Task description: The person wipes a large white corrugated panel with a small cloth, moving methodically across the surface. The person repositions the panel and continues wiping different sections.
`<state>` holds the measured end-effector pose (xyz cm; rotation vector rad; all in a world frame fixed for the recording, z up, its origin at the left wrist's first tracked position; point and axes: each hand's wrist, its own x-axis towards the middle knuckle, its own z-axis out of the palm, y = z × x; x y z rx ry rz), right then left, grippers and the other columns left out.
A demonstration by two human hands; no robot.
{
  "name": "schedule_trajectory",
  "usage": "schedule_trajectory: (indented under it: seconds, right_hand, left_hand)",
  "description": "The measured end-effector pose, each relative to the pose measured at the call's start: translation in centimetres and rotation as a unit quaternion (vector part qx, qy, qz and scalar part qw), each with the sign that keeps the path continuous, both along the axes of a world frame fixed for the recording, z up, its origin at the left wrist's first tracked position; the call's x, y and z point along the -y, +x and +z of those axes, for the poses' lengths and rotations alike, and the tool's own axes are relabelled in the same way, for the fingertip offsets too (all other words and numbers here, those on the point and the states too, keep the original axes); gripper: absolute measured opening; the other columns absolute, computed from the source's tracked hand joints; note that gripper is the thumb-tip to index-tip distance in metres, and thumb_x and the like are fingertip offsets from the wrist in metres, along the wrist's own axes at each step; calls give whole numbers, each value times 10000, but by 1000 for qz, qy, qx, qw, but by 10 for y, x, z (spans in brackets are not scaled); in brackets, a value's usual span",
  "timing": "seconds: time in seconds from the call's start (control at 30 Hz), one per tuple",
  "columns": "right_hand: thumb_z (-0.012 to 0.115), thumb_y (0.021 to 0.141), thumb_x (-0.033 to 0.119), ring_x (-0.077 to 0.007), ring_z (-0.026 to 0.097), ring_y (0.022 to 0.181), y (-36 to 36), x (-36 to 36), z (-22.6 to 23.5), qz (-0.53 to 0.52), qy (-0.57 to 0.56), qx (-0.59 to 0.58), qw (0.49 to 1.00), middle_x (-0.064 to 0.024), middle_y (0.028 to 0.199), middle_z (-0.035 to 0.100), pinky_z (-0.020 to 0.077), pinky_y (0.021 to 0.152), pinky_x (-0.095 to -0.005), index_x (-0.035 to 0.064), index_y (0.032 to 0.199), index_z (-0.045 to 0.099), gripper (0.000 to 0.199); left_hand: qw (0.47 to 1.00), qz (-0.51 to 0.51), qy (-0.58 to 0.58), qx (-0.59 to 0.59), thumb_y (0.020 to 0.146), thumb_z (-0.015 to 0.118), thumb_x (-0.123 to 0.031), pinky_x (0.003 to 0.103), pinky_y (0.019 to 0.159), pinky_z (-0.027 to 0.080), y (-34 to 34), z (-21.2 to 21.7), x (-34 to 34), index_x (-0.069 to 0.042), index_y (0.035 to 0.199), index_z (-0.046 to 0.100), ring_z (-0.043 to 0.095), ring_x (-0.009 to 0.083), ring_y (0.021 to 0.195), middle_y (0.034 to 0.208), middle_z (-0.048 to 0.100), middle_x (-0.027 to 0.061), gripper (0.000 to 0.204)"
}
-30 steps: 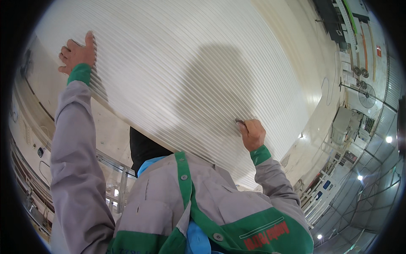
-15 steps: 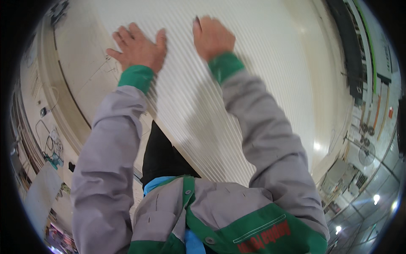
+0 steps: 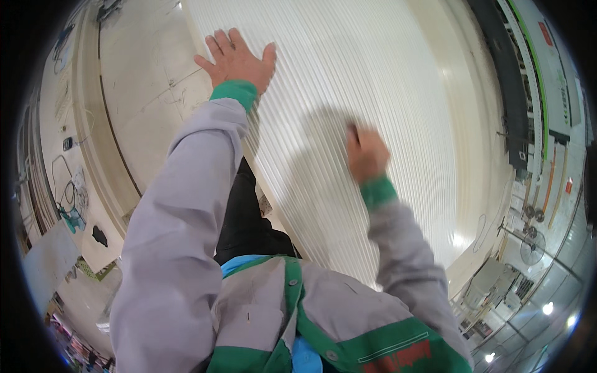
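A large white panel with fine parallel ridges (image 3: 398, 81) lies in front of me and runs away toward the far side. Pressed flat near its left edge, my left hand (image 3: 239, 62) has its fingers spread and nothing in it. My right hand (image 3: 370, 154) is a closed fist over the middle of the panel, smeared by motion. A small dark tip (image 3: 352, 126) shows at its thumb side; what it belongs to is hidden in the fist. The right arm casts a shadow on the ridges.
A pale worktop (image 3: 146, 81) with thin cracks or lines extends left of the panel. Beyond it are a cable (image 3: 57, 171) and a teal tool (image 3: 71, 217). On the right stand a long dark and green-edged machine (image 3: 516, 81) and a round fan (image 3: 532, 247).
My right hand has come nearer to me and shifted right across the panel, still closed. My left hand appears farther right in the picture as the view has shifted, its fingers still spread.
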<state>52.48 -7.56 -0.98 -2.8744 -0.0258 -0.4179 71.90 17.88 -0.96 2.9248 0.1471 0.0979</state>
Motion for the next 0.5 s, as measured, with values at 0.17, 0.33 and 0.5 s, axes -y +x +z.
schedule_trajectory:
  seconds: [0.17,0.33,0.5]
  right_hand:
    - [689,886,72,-344,625,719,-261,55,56,-73,9,-124,990,-143,793,643,505,632,-462,41,966,735,97]
    - [705,886,137,-340,608,704,-247,58,50,-77,0,-142,987,-131,784,640,483,613,-477,75,894,714,63]
    - [739,892,168,-237,578,601,19,-8,9,9,-25,-22,999,-65,693,598,468,518,-394,110,783,612,177]
  left_hand:
    - [1000,-6,5,-16,988,422,-638,696,1207,45,0,-1,0,18,1594,225,67,428,1576,1662,188,271,914]
    - [999,-8,15,-30,995,409,-643,710,1199,33,4,3,-1,28,1588,217,64,434,1574,1655,185,284,916]
    - [998,-3,20,-55,1003,383,-637,717,1200,2,4,1,-1,33,1617,175,39,437,1583,1688,151,271,932]
